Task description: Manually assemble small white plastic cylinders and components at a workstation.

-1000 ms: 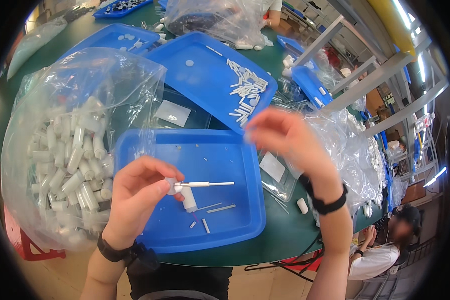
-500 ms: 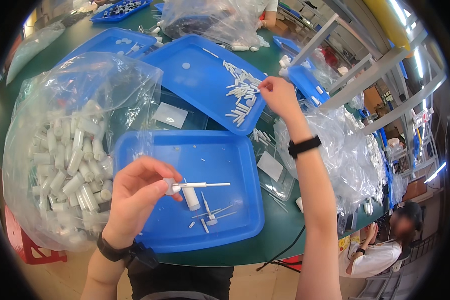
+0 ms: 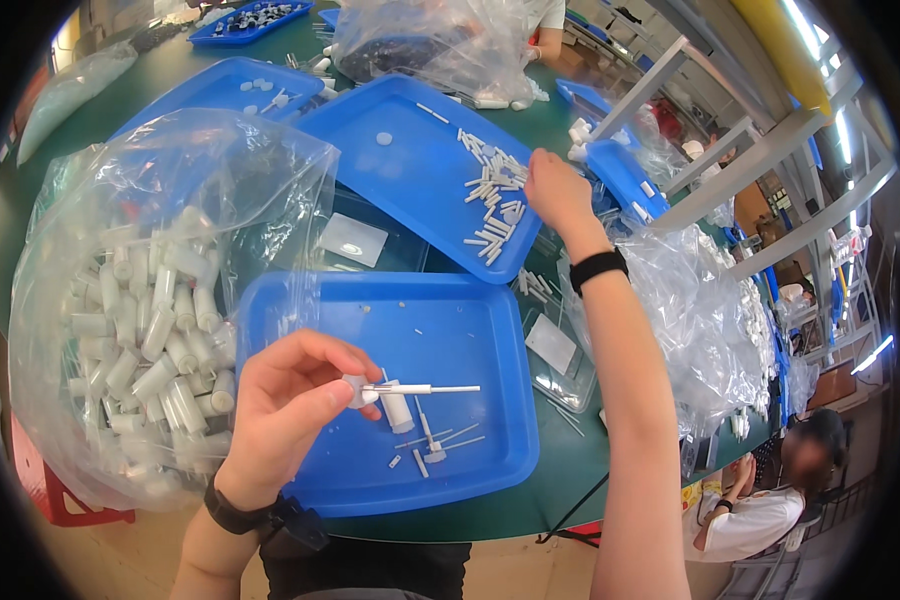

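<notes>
My left hand (image 3: pixel 288 415) pinches a white round cap with thin rods (image 3: pixel 405 389) between thumb and fingers, held above the near blue tray (image 3: pixel 460 330). One white sleeve sits on the rods, which point right. In the tray below lie a white cylinder (image 3: pixel 398 410), a second cap with spread rods (image 3: pixel 435 450) and a few small loose bits. My right hand (image 3: pixel 560 192) reaches to the right side of the far blue tray (image 3: pixel 360 165), beside a pile of short white tubes (image 3: pixel 492 190). Its fingers are bent closed; the fingertips and anything between them are hidden.
A clear bag of white cylinders (image 3: pixel 150 340) stands at the left. Clear plastic bags (image 3: pixel 680 320) and a metal frame (image 3: pixel 770 230) are at the right. A clear lidded box (image 3: pixel 560 350) lies beside the near tray. People sit across the table and at the lower right (image 3: pixel 760 505).
The view has shifted slightly. My right hand has turned a little at the tube pile, and its fingertips no longer show. My left hand keeps hold of the cap with rods.
</notes>
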